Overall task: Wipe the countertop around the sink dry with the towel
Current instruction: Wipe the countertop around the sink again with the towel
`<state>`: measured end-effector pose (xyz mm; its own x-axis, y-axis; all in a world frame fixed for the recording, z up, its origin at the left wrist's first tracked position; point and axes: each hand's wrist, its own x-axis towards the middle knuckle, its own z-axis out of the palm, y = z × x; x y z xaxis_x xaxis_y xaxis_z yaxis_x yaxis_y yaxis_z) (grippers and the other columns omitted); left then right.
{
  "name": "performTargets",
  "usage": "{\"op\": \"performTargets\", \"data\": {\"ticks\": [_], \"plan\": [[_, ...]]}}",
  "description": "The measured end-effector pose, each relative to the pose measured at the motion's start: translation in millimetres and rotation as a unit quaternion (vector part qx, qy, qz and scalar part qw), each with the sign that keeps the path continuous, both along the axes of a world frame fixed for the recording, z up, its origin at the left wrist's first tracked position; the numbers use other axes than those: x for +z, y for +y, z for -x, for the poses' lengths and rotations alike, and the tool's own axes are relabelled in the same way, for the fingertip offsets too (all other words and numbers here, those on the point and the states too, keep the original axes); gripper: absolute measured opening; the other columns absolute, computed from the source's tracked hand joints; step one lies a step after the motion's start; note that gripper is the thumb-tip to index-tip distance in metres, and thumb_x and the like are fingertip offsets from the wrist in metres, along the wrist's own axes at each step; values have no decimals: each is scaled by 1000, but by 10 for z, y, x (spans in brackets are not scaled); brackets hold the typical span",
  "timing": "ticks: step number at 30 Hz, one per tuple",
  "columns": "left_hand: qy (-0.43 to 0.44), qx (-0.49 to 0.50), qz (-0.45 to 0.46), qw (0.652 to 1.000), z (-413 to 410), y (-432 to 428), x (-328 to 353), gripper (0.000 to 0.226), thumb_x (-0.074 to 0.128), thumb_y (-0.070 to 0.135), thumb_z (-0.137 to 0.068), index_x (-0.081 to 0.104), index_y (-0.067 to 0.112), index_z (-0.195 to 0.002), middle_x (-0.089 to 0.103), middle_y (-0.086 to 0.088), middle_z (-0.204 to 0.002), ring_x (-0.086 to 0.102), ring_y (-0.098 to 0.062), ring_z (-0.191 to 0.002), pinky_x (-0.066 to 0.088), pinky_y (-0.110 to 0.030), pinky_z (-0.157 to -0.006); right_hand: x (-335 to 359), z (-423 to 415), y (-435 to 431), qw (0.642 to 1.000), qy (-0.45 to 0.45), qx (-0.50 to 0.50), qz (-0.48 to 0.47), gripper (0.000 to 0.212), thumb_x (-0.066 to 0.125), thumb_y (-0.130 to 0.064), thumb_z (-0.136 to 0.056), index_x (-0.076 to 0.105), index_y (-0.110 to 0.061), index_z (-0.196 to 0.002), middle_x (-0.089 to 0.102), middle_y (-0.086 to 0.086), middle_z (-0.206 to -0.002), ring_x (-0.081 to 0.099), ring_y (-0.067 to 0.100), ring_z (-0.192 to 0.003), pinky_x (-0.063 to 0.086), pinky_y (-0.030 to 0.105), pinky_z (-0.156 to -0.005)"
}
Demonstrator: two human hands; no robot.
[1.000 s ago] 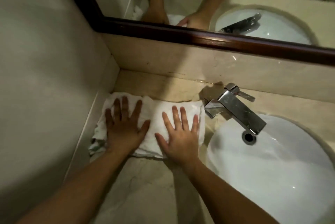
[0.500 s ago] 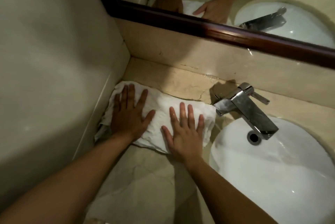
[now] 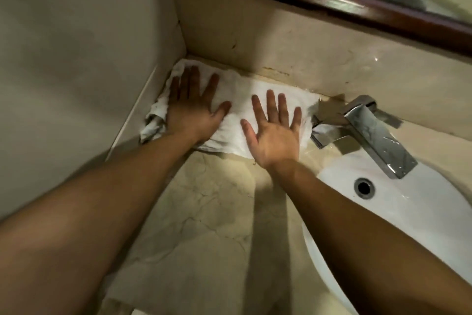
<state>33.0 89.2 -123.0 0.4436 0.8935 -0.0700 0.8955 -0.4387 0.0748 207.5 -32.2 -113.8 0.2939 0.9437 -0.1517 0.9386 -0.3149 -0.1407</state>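
Observation:
A white towel lies spread on the beige marble countertop, pushed into the back left corner against the backsplash. My left hand presses flat on its left part, fingers apart. My right hand presses flat on its right part, fingers apart, close to the chrome faucet. The towel's right end touches the faucet base. The white sink basin sits to the right of my right forearm.
A side wall closes the counter on the left. The marble backsplash runs behind, under a dark wooden mirror frame. The sink's overflow hole sits below the faucet spout. Water glistens near the faucet.
Both hands have slid the towel away from me, up to the backsplash and into the corner. The view has tilted down, so less of the mirror shows.

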Motion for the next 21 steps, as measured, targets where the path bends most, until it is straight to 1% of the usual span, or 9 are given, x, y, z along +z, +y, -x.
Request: {"op": "performTargets", "data": {"ticks": [4, 6, 8, 10, 12, 14, 17, 21], "plan": [[16, -46, 11, 999, 300, -301, 60, 81, 8, 77, -96, 2, 37, -166, 3, -17, -175, 3, -38, -161, 1, -55, -129, 18, 379, -467, 1000, 7, -6, 0, 71, 7, -68, -104, 0, -34, -166, -8, 3, -174, -17, 28, -159, -5, 61, -125], [3, -65, 17, 998, 531, -531, 94, 79, 13, 75, -98, 1, 37, -166, 3, -16, -175, 3, -36, -161, 3, -56, -129, 21, 585, -717, 1000, 22, -10, -8, 72, 12, -67, -105, 3, -31, -166, -6, 4, -174, -15, 29, -159, -2, 61, -125], [-4, -65, 26, 998, 764, -813, 114, 79, 20, 73, -99, 3, 36, -166, 1, -15, -175, 1, -34, -162, 4, -57, -129, 40, 803, -1003, 999, 34, -14, -6, 72, 17, -67, -105, 6, -30, -166, -3, 5, -174, -13, 29, -160, 0, 62, -125], [-2, -52, 27, 998, 953, -1115, 116, 80, 24, 72, -98, 8, 34, -167, 1, -14, -175, 1, -34, -162, 5, -57, -129, 70, 1004, -1306, 999, 47, -16, -8, 71, 23, -67, -105, 14, -31, -166, 4, 5, -174, -8, 29, -161, 4, 63, -125], [10, -42, 26, 999, 1076, -1372, 103, 81, 26, 71, -98, 12, 32, -167, 3, -14, -175, 3, -34, -162, 8, -58, -129, 89, 1119, -1546, 999, 52, -10, -3, 71, 28, -65, -105, 16, -31, -166, 6, 5, -174, -5, 29, -161, 8, 64, -124], [18, -32, 27, 999, 1118, -1505, 93, 81, 26, 71, -98, 14, 30, -167, 5, -14, -175, 4, -34, -162, 11, -58, -128, 86, 1136, -1647, 999, 49, -1, -1, 71, 30, -64, -105, 15, -30, -166, 6, 6, -174, -3, 30, -161, 11, 65, -124], [13, -27, 28, 999, 1105, -1510, 80, 82, 27, 71, -97, 16, 27, -167, 6, -16, -174, 4, -32, -162, 11, -57, -129, 86, 1105, -1624, 999, 45, 4, 2, 72, 32, -64, -104, 17, -29, -166, 7, 7, -174, -1, 31, -161, 12, 65, -124], [-2, -61, 31, 998, 958, -1206, 72, 85, 27, 72, -97, 10, 27, -167, 4, -19, -174, 4, -33, -162, 10, -55, -130, 71, 1030, -1453, 999, 51, -1, -6, 73, 30, -64, -104, 17, -27, -166, 6, 7, -174, -2, 31, -161, 11, 64, -125]]}}
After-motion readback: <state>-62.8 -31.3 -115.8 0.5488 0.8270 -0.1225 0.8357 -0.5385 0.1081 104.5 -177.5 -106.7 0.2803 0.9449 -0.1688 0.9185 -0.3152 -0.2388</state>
